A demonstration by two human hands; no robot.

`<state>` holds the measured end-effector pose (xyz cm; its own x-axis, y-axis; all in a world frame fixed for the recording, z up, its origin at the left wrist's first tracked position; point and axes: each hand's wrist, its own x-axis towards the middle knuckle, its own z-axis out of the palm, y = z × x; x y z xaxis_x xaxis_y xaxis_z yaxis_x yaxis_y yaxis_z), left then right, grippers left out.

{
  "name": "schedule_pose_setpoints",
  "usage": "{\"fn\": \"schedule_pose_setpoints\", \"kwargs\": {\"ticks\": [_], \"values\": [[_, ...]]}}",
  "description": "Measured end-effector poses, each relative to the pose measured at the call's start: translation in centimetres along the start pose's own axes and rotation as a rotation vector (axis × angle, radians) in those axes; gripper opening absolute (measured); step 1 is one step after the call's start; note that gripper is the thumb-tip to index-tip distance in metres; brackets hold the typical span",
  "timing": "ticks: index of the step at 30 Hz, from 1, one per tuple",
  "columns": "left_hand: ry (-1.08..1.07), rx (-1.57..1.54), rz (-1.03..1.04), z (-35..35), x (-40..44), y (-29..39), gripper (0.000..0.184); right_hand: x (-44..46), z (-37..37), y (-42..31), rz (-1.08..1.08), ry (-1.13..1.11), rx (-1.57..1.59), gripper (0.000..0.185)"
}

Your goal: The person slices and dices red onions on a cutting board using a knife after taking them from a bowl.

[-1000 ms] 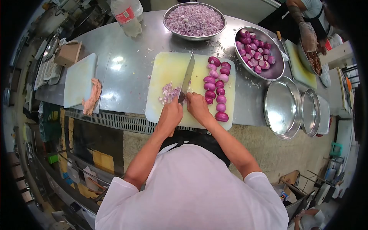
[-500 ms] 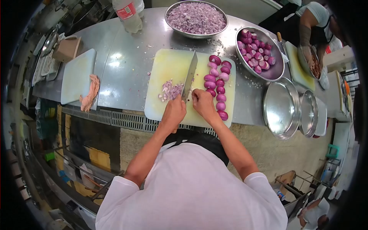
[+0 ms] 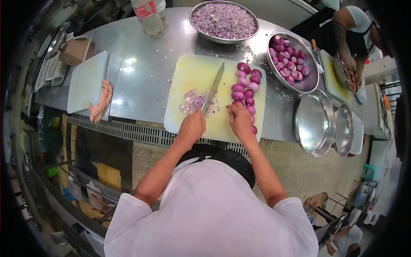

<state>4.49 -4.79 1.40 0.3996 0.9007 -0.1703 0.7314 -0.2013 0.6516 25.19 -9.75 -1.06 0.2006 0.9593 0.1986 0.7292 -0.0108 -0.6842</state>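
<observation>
My left hand (image 3: pixel 192 129) grips the handle of a kitchen knife (image 3: pixel 214 86), its blade pointing away from me over a cutting board (image 3: pixel 184 77). A small heap of chopped red onion (image 3: pixel 193 100) lies just left of the blade, with more bits to its right. My right hand (image 3: pixel 241 119) has its fingers bent together at the left row of peeled red onions (image 3: pixel 238 88), beside one onion (image 3: pixel 238 103) partly behind the fingertips. Whether anything is pinched there is hidden. Two rows of onions run along the board's right side, the lower ones partly covered by my hand.
Behind the board stands a bowl of chopped onion (image 3: pixel 224 21); to the right, a bowl of onions (image 3: pixel 292 60). Steel pans (image 3: pixel 314 122) sit near the right edge. Another board (image 3: pixel 87 81) with a cloth (image 3: pixel 102 102) lies left. A co-worker (image 3: pixel 349 38) handles a bowl at far right.
My right hand has moved right, away from the knife, to the onion row. The knife stays in my left hand over the board. The whole view has shifted slightly.
</observation>
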Motion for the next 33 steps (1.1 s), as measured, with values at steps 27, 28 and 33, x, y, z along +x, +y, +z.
{"fn": "schedule_pose_setpoints", "kwargs": {"ticks": [27,28,33], "values": [[-0.228,0.125,0.266,-10.5,0.5,-9.1,0.011,-8.9,-6.0,-1.0,0.375,-0.387,0.197,0.030],[-0.235,0.125,0.282,-10.5,0.5,-8.8,0.011,-9.5,-5.9,-0.7,0.419,-0.507,0.159,0.040],[-0.434,0.132,0.307,-12.2,-1.7,-8.7,0.012,-12.4,-5.2,-1.7,0.603,-0.739,0.049,0.061]]}}
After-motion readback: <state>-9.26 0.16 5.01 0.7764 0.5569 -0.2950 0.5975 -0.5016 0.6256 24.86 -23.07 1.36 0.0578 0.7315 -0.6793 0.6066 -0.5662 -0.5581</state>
